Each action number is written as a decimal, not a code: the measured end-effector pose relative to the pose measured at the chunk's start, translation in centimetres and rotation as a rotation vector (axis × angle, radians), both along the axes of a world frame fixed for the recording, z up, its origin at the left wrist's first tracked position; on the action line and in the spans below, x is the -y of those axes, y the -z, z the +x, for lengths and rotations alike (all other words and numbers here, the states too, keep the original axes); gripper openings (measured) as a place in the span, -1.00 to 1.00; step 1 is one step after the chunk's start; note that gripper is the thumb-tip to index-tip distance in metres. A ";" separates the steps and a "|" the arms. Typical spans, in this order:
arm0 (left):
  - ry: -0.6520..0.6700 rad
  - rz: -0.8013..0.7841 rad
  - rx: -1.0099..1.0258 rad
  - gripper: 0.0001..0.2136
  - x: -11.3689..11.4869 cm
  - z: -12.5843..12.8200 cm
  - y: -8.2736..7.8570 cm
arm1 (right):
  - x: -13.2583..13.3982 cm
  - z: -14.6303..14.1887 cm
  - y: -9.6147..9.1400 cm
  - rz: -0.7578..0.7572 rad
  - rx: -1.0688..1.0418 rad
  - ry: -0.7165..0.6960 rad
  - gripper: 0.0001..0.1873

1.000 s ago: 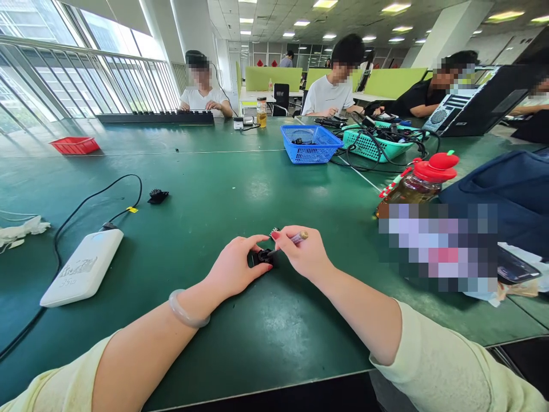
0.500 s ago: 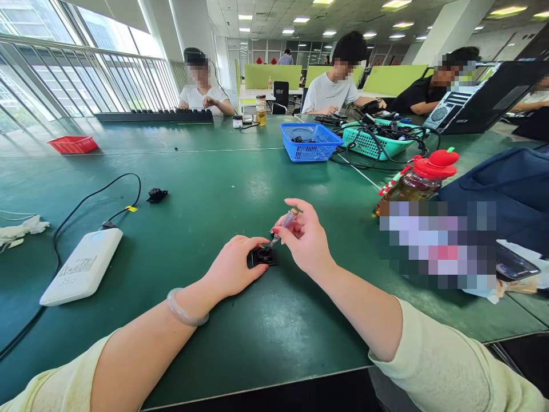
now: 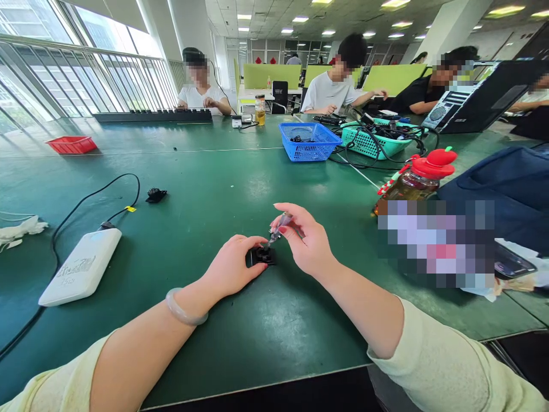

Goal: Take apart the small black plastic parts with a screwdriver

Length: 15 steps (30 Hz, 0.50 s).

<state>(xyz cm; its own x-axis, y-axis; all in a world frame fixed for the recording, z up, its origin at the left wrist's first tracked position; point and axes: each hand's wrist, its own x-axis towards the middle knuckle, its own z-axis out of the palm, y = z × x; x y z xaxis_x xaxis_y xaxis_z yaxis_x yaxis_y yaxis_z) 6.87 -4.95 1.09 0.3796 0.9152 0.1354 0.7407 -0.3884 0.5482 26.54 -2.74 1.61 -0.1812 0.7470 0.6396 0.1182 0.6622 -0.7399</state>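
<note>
On the green tabletop, my left hand grips a small black device part between thumb and fingers. In my right hand is a small screwdriver with a clear purplish handle, pinched between thumb and fingers. Its shaft slants down to the left, with the tip at the upper side of the black part. Whether the tip sits in a screw is too small to make out. Another small black piece lies apart, farther left.
At left lie a white power bank with a black cable and a red tray. Ahead stand a blue basket and a green basket of cables. A red-lidded bottle and dark blue bag are at right. People sit across the table.
My right hand has turned on the screwdriver, its fingers shifting slightly left and covering more of the handle. My left hand keeps hold of the black part.
</note>
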 end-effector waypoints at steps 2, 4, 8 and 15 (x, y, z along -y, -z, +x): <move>-0.004 0.001 -0.003 -0.59 0.0 0.0 -0.1 | 0.1 0.1 0.1 0.039 -0.118 0.024 -0.66; -0.009 -0.003 -0.004 -0.59 0.0 0.1 -0.1 | 0.2 0.2 0.1 0.072 -0.184 0.032 -0.69; -0.009 -0.009 0.005 -0.59 0.0 0.1 0.1 | 0.3 0.1 0.2 0.122 -0.129 -0.011 -0.70; 0.002 0.022 0.022 -0.60 -0.1 -0.1 0.4 | 0.2 -0.1 0.4 0.207 0.038 -0.046 -0.68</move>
